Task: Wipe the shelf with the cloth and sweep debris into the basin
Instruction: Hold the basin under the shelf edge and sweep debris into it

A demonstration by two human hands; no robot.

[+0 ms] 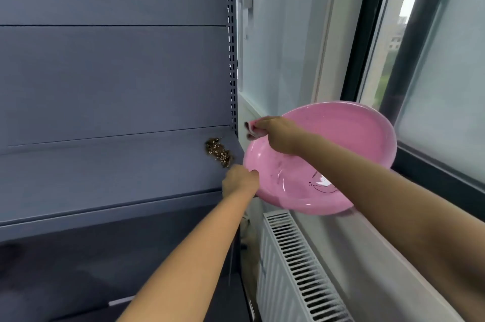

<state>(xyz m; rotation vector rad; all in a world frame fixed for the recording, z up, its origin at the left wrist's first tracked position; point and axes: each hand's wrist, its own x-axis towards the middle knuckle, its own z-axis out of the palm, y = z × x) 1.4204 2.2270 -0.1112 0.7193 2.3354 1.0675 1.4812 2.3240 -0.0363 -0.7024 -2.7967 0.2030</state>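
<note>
Pale wall point(283, 33), white radiator point(291, 264) beneath dark-framed window point(393, 33), perhaps overcast daylight.

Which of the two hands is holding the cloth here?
The right hand, raised over the basin, pinches the cloth. The left hand has its grip on the basin's rim instead.

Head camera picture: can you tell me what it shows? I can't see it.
A left hand grips a pink plastic basin at the right end of a grey metal shelf. The right hand holds a pink cloth above brown crumbly debris.
</note>
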